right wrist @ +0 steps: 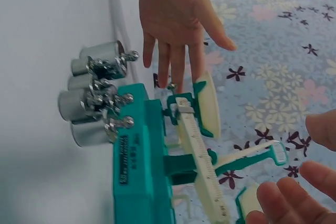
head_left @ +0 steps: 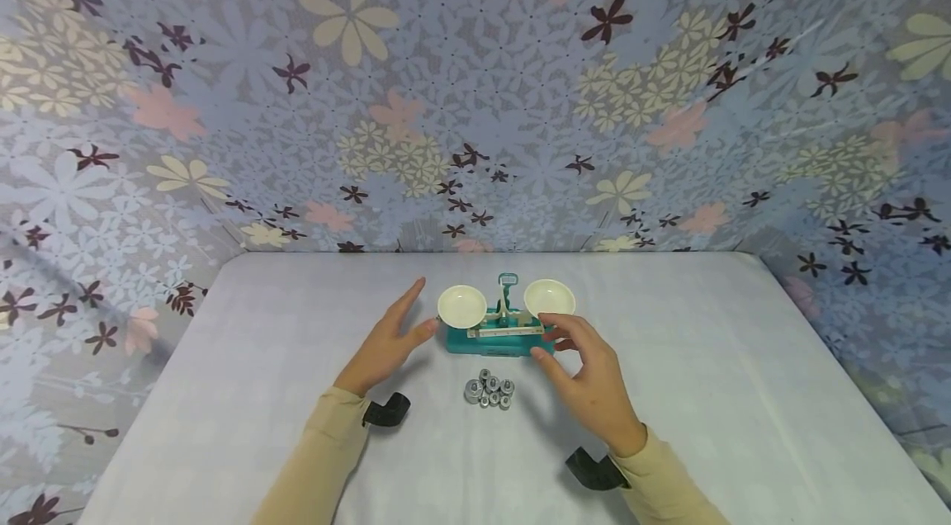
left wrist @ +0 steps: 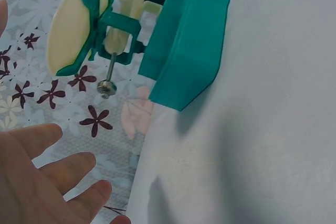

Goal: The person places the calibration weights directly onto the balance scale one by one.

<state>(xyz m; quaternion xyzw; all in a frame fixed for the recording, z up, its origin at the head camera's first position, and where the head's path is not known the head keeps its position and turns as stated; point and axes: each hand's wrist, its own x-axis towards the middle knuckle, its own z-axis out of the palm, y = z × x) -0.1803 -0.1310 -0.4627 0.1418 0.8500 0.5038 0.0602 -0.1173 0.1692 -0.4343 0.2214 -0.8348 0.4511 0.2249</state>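
Note:
A teal balance scale (head_left: 486,345) stands on the table with a cream left pan (head_left: 462,307) and a cream right pan (head_left: 550,298), nothing lying in either. My left hand (head_left: 382,353) is beside the left pan with its fingers extended, holding nothing. My right hand (head_left: 592,389) is at the right end of the scale, its loosely bent fingers overlapping the beam's end and the pan's edge in the head view. The right wrist view shows the graduated beam (right wrist: 202,158) with these fingers (right wrist: 294,200) off to its side, gripping nothing. A small adjusting nut (left wrist: 106,88) shows at the beam's left end.
Several metal weights (head_left: 474,391) of different sizes stand clustered on the white table (head_left: 245,426) in front of the scale. Behind the table's far edge hangs a flowered cloth (head_left: 475,96), which also lines both sides. Dark bands (head_left: 388,409) sit at the wrists.

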